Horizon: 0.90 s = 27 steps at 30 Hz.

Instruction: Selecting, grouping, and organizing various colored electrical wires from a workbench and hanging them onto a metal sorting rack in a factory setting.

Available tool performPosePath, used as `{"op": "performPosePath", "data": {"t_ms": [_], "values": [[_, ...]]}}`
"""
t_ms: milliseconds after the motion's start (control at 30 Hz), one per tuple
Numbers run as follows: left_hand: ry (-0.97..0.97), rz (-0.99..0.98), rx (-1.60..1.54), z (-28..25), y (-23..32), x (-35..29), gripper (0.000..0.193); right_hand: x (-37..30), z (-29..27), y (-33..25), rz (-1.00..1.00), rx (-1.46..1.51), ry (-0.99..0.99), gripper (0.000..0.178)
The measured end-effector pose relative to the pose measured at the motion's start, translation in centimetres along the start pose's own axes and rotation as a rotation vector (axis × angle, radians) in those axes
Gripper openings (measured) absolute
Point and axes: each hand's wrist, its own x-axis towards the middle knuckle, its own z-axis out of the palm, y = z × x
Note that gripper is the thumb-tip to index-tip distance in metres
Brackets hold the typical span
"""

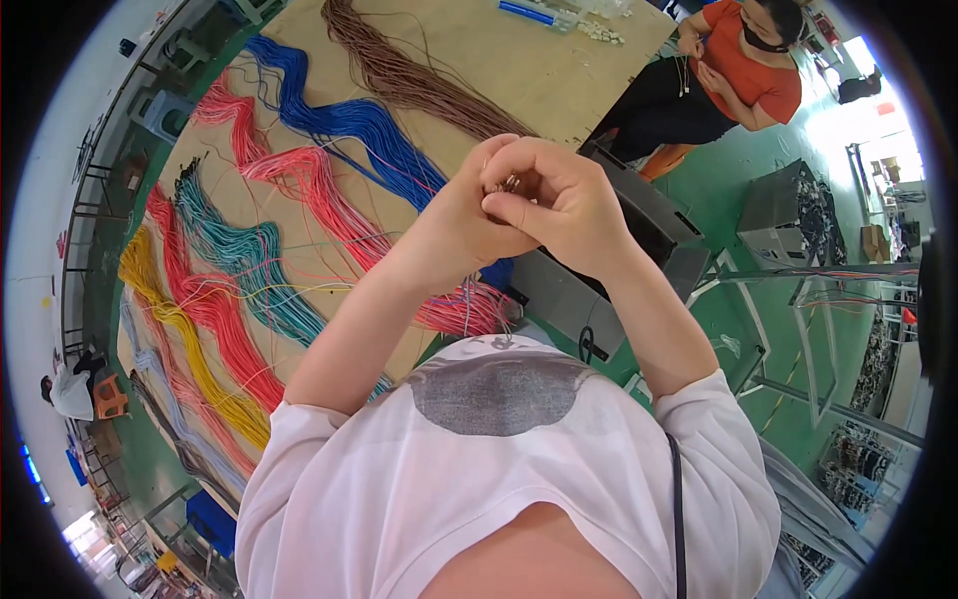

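My left hand (461,222) and my right hand (571,200) meet over the table's near edge, both closed with fingers curled. Between the right thumb and fingertips shows a cluster of small brownish, metal-looking bits (511,184); their exact kind is too small to tell. The left fingers are mostly hidden behind the right hand, and what they grip cannot be made out. Below the left palm, thin strands hang toward a pink-red wire bundle (464,310). A blue wire bundle (384,135) runs beneath the hands' left side.
On the wooden table (289,215) lie brown (429,80), teal (261,262), red (225,309) and yellow (185,324) wire bundles. A clear container (544,14) and white pieces (601,32) sit at the far edge. A person in orange (763,80) is at the far right. Grey bins (574,290) adjoin the table.
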Motion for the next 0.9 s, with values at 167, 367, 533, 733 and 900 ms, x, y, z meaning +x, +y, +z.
{"op": "performPosePath", "data": {"t_ms": [167, 367, 533, 733, 900], "values": [[0.067, 0.014, 0.035, -0.2, -0.6, -0.1, 0.053, 0.6, 0.1, -0.5, 0.284, -0.025, 0.019, 0.013], [-0.057, 0.008, -0.009, -1.8, -0.9, -1.1, 0.033, -0.3, 0.6, 0.5, 0.232, 0.183, 0.15, 0.007], [-0.226, -0.303, -0.447, -3.8, -2.1, -2.6, 0.025, -0.9, 1.8, 0.7, -0.122, -0.292, 0.279, 0.009], [-0.177, -0.481, -0.396, -3.3, -4.0, -4.0, 0.025, -1.6, 2.9, 2.8, 0.064, -0.047, 0.126, 0.007], [-0.048, -0.616, -0.296, -1.6, -6.0, -3.4, 0.021, -5.8, 4.6, 4.3, 0.454, 0.059, 0.283, 0.026]]}}
